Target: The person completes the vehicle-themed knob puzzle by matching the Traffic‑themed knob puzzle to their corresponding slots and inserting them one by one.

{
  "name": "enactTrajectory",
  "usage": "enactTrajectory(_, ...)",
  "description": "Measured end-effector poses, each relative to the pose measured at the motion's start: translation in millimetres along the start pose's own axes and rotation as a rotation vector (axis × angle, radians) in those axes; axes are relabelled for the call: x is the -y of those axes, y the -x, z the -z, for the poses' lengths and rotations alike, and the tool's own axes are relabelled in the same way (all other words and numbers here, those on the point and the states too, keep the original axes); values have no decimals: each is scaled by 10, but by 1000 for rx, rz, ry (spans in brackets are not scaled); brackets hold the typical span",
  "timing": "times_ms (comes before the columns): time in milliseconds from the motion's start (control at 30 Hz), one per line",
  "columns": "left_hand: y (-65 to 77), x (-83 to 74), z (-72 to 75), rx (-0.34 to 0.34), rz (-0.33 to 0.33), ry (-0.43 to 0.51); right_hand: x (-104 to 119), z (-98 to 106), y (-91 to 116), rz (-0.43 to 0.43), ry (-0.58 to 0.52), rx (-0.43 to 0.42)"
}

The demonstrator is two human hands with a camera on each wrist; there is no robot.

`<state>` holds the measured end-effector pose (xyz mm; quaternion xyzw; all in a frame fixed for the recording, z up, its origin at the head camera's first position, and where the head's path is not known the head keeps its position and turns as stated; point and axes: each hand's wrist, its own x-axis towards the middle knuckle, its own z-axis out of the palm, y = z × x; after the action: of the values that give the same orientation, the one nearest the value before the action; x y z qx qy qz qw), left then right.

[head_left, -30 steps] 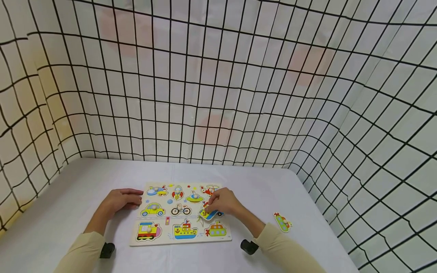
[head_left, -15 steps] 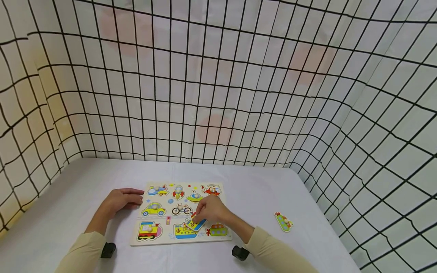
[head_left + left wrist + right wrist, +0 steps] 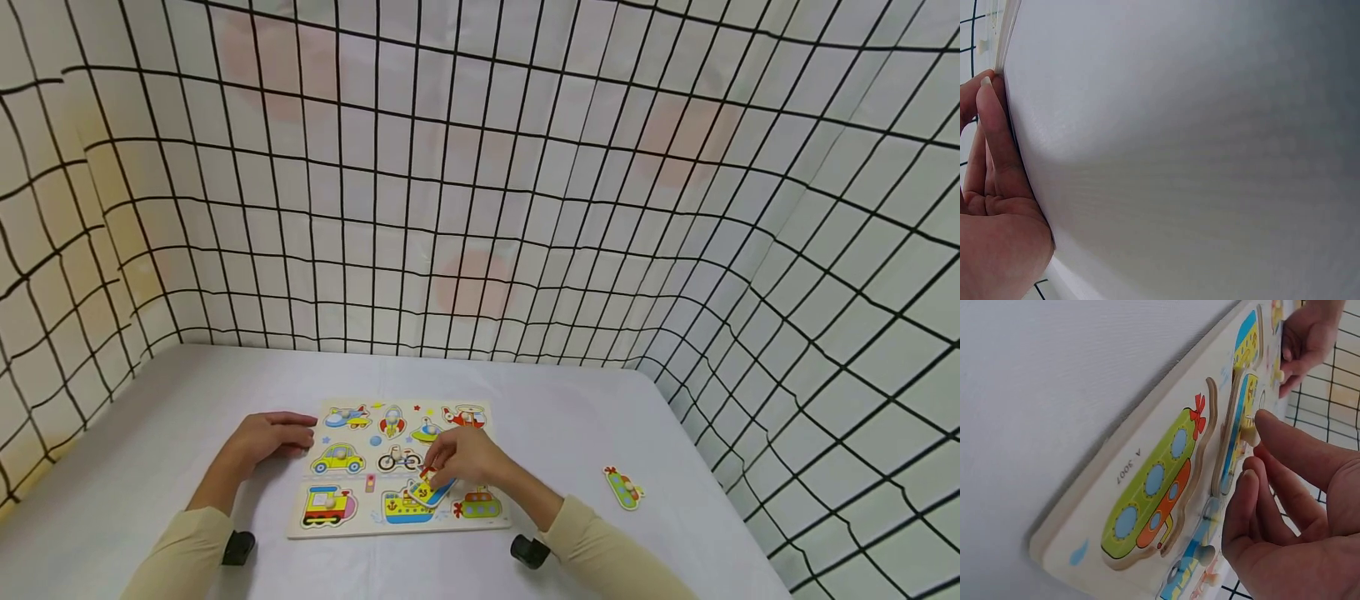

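The wooden peg puzzle board lies flat on the table. My right hand pinches the small wooden knob of a ship puzzle piece, blue and yellow with a red top. That piece sits askew, overlapping the right part of the printed ship recess in the head view. In the right wrist view, thumb and fingertips are right at the knob. My left hand rests at the board's left edge with relaxed fingers, fingertips right at its side. Next to the ship piece is the submarine recess, with its printed picture showing.
A loose green submarine piece lies on the white table to the right. Other knobbed pieces sit in the board, among them a train, a car and a bicycle. Black netting stands behind and at the sides.
My right hand has carried the ship piece left and toward me, from the board's right side to the ship recess; over the last half second it shifts only slightly. My left hand stays put.
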<state>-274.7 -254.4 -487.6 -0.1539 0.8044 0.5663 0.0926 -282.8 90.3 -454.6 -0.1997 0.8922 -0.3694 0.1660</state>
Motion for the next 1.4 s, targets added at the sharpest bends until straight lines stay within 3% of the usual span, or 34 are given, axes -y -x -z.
enactTrajectory(367, 24, -19, 4, 2, -4, -9, -48, -52, -11, -5, -8, 15)
enactTrajectory(1200, 2, -2, 3, -2, 12, -2, 152, -249, 68, 27, -14, 99)
enactTrajectory(1400, 9, -11, 12, -2, 13, -10, 178, -282, 74, 15, -7, 86)
